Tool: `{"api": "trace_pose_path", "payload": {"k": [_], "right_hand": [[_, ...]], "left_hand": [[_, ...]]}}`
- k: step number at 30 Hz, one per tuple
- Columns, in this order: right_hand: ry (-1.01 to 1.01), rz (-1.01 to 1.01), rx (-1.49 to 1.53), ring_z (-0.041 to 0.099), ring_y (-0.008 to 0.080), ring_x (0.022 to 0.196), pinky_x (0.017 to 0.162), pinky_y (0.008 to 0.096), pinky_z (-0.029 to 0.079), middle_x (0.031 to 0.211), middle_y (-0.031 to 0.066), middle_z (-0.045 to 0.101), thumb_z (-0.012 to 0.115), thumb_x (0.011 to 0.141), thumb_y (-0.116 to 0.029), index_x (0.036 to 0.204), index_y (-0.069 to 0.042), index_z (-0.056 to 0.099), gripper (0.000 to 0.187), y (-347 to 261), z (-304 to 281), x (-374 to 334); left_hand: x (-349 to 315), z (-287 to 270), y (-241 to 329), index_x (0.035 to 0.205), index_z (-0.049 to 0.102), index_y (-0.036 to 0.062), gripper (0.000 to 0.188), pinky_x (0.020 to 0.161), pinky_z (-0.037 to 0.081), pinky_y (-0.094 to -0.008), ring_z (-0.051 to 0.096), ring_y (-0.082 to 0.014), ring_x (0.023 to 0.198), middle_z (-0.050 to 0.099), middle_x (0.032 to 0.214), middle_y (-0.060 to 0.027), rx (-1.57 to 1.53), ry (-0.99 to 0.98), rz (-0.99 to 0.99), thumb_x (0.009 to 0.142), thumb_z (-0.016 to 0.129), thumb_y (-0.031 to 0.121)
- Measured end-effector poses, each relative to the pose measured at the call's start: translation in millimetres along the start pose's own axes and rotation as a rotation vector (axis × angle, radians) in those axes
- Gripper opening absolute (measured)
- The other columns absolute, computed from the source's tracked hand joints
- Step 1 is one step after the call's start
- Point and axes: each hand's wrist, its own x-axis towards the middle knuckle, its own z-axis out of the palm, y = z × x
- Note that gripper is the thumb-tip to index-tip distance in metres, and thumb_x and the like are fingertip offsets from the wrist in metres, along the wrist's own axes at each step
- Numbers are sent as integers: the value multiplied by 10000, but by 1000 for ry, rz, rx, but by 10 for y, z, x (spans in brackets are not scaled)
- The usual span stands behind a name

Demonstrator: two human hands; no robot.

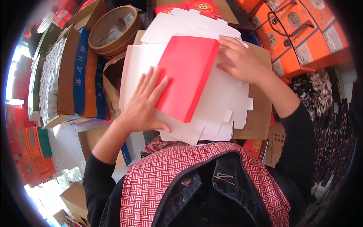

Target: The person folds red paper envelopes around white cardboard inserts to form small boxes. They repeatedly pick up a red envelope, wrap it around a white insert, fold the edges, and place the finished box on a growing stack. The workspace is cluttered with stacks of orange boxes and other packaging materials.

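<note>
A flat red box (187, 72), with a narrow side face along its right edge, lies tilted on several white die-cut card sheets (223, 90) with tabs along their edges. My left hand (141, 100) is spread open, its fingertips at the box's left edge and its thumb over the white card. At the box's upper right corner is my right hand (242, 60), fingers and thumb apart, the fingertips at or very near the edge. Whether those fingertips press on the box or the card I cannot tell. Brown cardboard (261, 94) lies under the sheets.
A round brown tub (113, 32) holding clear plastic stands at the upper left. Beside it is an open carton (56, 75) of pale packets. Orange boxes with handles (293, 34) are stacked at the upper right. Dark patterned strips (329, 125) hang or lie below them.
</note>
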Motion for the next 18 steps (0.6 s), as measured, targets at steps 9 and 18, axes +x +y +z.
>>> {"api": "trace_pose_path", "payload": {"k": [9,18], "right_hand": [[-345,-214,2,236,324,1418,1130,541,232,1517,133,278,583,634,48,1419,-61,352,826,-668,-393,-452],[130,-491,-118,629,250,911,728,316,538,920,110,631,602,713,-64,904,19,643,212,-769,-34,-409]], "left_hand": [[36,87,-187,1142,555,-10,225,841,489,-301,609,-128,937,631,1032,-54,-1230,651,-575,982,485,131],[243,-96,-74,1182,512,-24,368,939,438,-349,572,-224,1042,591,1116,-138,-445,917,-427,910,606,207]]}}
